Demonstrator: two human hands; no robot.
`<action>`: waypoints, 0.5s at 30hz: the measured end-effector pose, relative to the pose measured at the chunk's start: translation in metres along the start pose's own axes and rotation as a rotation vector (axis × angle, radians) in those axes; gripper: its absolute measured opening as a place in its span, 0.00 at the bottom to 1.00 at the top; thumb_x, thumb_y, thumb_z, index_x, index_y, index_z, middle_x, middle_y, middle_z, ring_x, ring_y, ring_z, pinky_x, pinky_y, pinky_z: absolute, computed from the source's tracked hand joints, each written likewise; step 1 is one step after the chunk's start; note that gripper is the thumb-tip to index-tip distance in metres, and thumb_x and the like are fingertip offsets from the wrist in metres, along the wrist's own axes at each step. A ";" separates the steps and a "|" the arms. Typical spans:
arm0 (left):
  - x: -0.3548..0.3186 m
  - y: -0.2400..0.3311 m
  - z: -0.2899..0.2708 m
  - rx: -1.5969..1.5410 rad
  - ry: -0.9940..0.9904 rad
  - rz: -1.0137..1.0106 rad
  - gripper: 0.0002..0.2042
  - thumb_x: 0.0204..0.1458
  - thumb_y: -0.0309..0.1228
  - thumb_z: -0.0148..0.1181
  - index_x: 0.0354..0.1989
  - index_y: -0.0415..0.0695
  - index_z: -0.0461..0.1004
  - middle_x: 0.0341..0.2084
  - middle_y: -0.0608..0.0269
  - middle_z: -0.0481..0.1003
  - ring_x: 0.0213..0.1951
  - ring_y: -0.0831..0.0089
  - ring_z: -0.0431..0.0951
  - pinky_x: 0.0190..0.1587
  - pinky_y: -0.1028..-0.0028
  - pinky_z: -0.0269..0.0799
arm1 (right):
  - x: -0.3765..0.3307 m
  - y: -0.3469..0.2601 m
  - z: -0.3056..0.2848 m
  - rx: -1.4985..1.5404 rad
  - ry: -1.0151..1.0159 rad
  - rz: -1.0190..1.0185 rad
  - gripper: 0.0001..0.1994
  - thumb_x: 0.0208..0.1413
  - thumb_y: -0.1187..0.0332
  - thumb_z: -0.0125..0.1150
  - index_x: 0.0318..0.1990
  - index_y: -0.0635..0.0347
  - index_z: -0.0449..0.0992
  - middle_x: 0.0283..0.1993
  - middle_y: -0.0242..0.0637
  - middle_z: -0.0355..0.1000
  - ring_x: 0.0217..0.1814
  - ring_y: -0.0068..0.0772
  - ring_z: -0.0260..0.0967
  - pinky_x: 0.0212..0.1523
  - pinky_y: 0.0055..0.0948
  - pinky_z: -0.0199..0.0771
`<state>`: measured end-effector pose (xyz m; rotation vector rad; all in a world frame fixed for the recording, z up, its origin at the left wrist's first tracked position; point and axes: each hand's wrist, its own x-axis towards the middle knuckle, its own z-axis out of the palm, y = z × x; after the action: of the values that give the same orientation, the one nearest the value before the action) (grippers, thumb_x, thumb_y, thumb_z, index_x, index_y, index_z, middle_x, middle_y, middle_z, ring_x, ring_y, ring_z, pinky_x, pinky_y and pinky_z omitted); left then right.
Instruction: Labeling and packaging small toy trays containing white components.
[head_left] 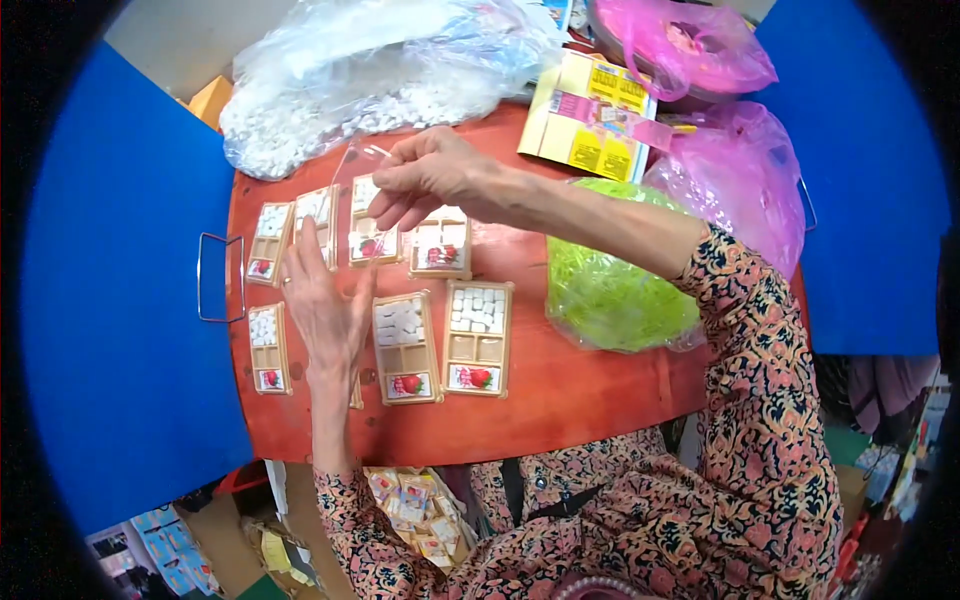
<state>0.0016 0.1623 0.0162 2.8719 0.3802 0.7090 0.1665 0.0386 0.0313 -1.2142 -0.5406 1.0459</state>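
My right hand reaches across the table, its thumb and fingers pinching the edge of a thin clear plastic cover. This cover hangs tilted above the far row of beige compartment trays. Fingers apart, my left hand hovers over the trays near the cover's lower end; whether it touches the plastic I cannot tell. White chunks fill the top section of each tray, and a strawberry picture card lies at the bottom. In the near row, one beige tray shows two bare middle compartments. My left hand and wrist partly hide another.
A large clear bag of white chunks lies at the back of the red table. To the right are a bag of green shreds, pink plastic bags and a yellow printed carton. Below the table edge sits a container of small packets.
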 end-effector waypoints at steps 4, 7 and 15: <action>0.013 0.030 0.007 -0.269 -0.107 -0.016 0.37 0.37 0.32 0.66 0.57 0.33 0.55 0.42 0.44 0.64 0.46 0.51 0.65 0.46 0.61 0.63 | -0.020 0.004 -0.036 0.084 -0.007 -0.033 0.13 0.56 0.64 0.53 0.38 0.69 0.70 0.35 0.49 0.74 0.34 0.36 0.75 0.31 0.27 0.79; 0.022 0.045 0.023 -0.238 -0.109 0.038 0.39 0.36 0.36 0.68 0.57 0.33 0.56 0.39 0.44 0.65 0.43 0.51 0.67 0.44 0.61 0.65 | -0.039 -0.005 -0.055 -0.010 0.095 -0.042 0.18 0.58 0.60 0.49 0.37 0.72 0.70 0.35 0.51 0.74 0.34 0.36 0.75 0.29 0.27 0.78; 0.057 0.102 0.092 0.266 -0.114 0.204 0.40 0.32 0.43 0.70 0.51 0.31 0.58 0.35 0.42 0.67 0.39 0.54 0.70 0.35 0.62 0.67 | -0.085 0.037 -0.179 -0.980 0.549 -0.384 0.12 0.53 0.65 0.51 0.37 0.65 0.73 0.31 0.43 0.73 0.32 0.29 0.72 0.32 0.26 0.73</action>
<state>0.1155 0.0728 -0.0178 3.2197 0.1793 0.5572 0.2597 -0.1239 -0.0434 -2.0498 -0.8355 0.0348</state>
